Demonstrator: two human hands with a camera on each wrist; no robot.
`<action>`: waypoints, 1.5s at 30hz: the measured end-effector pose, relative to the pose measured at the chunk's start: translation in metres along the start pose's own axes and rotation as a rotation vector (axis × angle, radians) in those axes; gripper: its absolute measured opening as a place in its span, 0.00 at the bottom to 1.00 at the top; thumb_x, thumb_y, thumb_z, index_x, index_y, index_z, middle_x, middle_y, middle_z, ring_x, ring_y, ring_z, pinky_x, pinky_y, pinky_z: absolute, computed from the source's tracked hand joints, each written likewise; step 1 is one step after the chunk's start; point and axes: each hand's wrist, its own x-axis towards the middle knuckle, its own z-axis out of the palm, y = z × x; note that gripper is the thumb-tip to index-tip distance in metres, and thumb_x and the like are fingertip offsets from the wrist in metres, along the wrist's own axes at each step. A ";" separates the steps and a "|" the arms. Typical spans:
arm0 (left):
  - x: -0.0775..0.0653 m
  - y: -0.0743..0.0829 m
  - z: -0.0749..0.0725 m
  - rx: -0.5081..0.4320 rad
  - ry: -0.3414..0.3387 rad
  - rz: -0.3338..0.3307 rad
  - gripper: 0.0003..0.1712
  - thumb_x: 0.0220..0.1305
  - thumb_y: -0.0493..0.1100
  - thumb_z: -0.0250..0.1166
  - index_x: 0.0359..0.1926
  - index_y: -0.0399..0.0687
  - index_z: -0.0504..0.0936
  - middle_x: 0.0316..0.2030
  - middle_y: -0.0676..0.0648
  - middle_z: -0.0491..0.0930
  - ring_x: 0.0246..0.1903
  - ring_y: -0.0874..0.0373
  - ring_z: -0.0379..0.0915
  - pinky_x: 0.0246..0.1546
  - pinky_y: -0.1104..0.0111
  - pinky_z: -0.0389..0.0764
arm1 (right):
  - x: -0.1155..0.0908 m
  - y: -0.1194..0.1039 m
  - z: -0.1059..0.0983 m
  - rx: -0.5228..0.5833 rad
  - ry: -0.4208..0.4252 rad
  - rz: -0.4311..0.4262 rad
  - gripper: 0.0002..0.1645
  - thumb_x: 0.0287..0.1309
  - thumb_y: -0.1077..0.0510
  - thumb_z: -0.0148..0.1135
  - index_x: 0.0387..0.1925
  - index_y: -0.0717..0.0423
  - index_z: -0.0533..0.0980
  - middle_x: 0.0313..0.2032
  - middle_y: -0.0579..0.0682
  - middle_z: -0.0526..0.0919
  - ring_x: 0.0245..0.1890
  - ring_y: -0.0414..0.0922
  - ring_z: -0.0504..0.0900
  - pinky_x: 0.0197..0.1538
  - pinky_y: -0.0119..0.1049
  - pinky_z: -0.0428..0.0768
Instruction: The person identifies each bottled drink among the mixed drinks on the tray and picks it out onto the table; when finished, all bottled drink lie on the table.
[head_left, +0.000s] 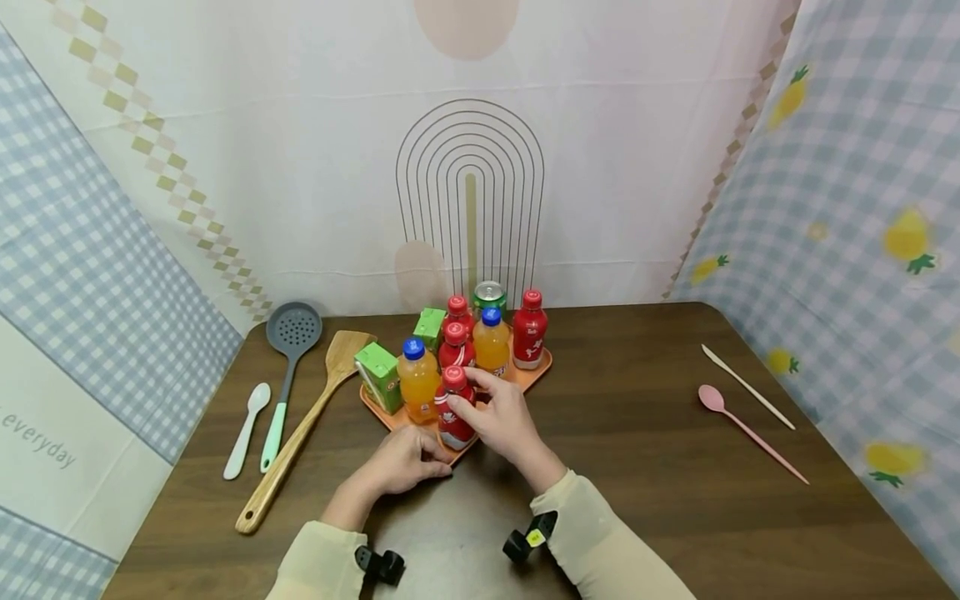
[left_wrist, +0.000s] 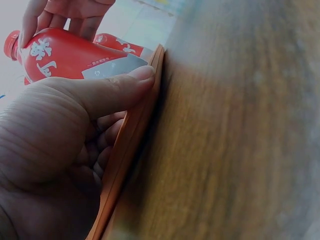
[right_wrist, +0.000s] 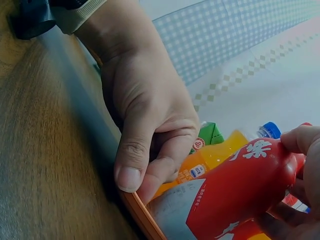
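Observation:
In the head view my right hand (head_left: pixel 508 418) holds the front red bottle (head_left: pixel 452 432) near its top, thumb on one side and fingers on the other. The bottle stands upright at the near corner of an orange tray (head_left: pixel 536 371). My left hand (head_left: pixel 405 460) pinches the tray's near edge; the left wrist view has its thumb (left_wrist: pixel 117 90) along the rim. Behind the held bottle are two orange drink bottles (head_left: pixel 418 390) with blue caps, two green cartons (head_left: pixel 380 377), more red bottles (head_left: pixel 529 333) and a green can (head_left: pixel 490 293).
To the left lie a white spoon (head_left: pixel 246 433), a grey slotted skimmer (head_left: pixel 294 329) with a mint handle, and a wooden spatula (head_left: pixel 300 429). At right are a pink spoon (head_left: pixel 712 398) and a thin cream-coloured utensil (head_left: pixel 746 385). Patterned cloths surround the brown table (head_left: pixel 630 467).

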 end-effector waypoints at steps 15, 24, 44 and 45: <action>0.000 0.001 0.000 -0.021 -0.009 0.004 0.03 0.53 0.44 0.74 0.31 0.54 0.90 0.26 0.66 0.79 0.30 0.71 0.75 0.33 0.71 0.74 | 0.001 0.011 -0.027 0.149 0.085 0.016 0.24 0.55 0.53 0.70 0.54 0.52 0.79 0.49 0.50 0.82 0.47 0.48 0.81 0.49 0.47 0.79; 0.000 0.002 0.000 -0.023 -0.009 0.000 0.03 0.53 0.44 0.74 0.31 0.54 0.90 0.26 0.66 0.79 0.30 0.70 0.75 0.33 0.71 0.74 | 0.004 0.008 -0.070 0.106 0.136 0.049 0.25 0.56 0.60 0.69 0.56 0.61 0.77 0.49 0.60 0.82 0.45 0.53 0.80 0.49 0.47 0.79; 0.000 0.002 -0.002 -0.036 -0.011 -0.003 0.03 0.54 0.45 0.73 0.31 0.55 0.90 0.26 0.66 0.79 0.30 0.70 0.75 0.34 0.70 0.75 | 0.003 0.055 -0.147 -0.078 0.333 0.217 0.32 0.49 0.43 0.73 0.54 0.52 0.79 0.49 0.52 0.82 0.48 0.48 0.79 0.51 0.47 0.78; 0.000 0.002 -0.002 -0.035 -0.011 -0.004 0.03 0.54 0.45 0.73 0.31 0.54 0.90 0.26 0.66 0.79 0.30 0.70 0.75 0.34 0.70 0.75 | 0.003 0.057 -0.148 -0.087 0.349 0.227 0.32 0.48 0.42 0.73 0.53 0.51 0.79 0.49 0.51 0.82 0.48 0.47 0.79 0.50 0.46 0.78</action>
